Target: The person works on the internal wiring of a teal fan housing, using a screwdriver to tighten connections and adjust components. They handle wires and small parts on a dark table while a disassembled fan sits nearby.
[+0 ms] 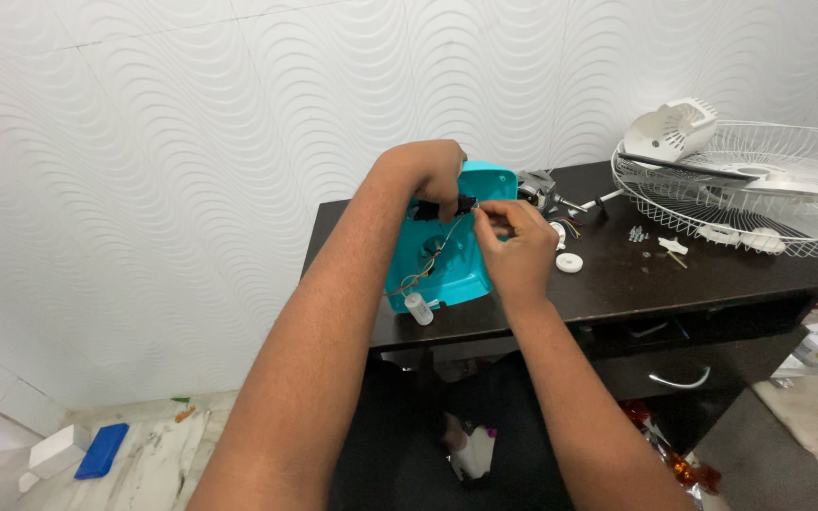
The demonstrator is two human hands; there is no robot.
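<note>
Near the centre of the frame, the left hand [435, 180] curls over the top edge of a turquoise plastic fan housing [456, 248], fingers closed around a small black part [447, 206] with wires attached. Just to its right, the right hand [515, 248] pinches thin wires [481, 214] between thumb and fingertips, touching the same spot; exactly what the fingertips hold is too small to tell. The housing stands tilted on the near left edge of a dark wooden desk [617, 284], its open inside facing the viewer. Loose wires hang down inside it to a small white cylinder [417, 308] dangling at its lower edge.

The fan looks well taken apart. Right of the hands lie the bare metal motor [542, 189], a white round knob [570, 263], a few screws [638, 233] and, at the upper right of the frame, the white wire guard [759, 194] with a white plastic cover [671, 129] resting on it. The wiring inside the housing appears to be the stage in hand; nothing is back together yet.

At the lower left of the frame, a blue block [102, 450] lies on the pale floor.
</note>
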